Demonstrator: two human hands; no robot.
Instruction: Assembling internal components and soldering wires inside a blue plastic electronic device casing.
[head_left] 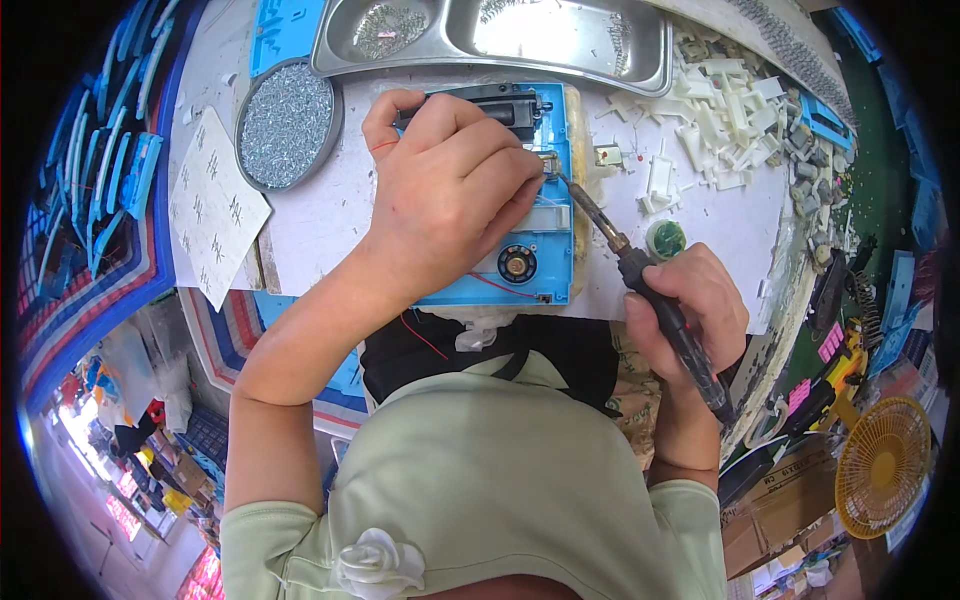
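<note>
A blue plastic casing (470, 291) lies on a pad in front of me. It carries a small round speaker (517, 263), thin red wires and a black part (497, 108) at its far end. My left hand (445, 185) reaches over it with fingers pinched together near its right side; what they grip is hidden. A red wire crosses that hand's finger. In my right hand (705, 310) is a soldering iron (645, 285), held like a pen. Its tip comes up to small metal parts close to my left fingertips; whether it touches them I cannot tell.
A round dish of small metal pieces (288, 125) stands left, beside a paper sheet (217, 210). Behind is a steel tray (400, 62). White plastic parts (720, 120), small grey motors (808, 190) and a green-topped round tub (666, 238) lie right. A yellow fan (882, 467) stands lower right.
</note>
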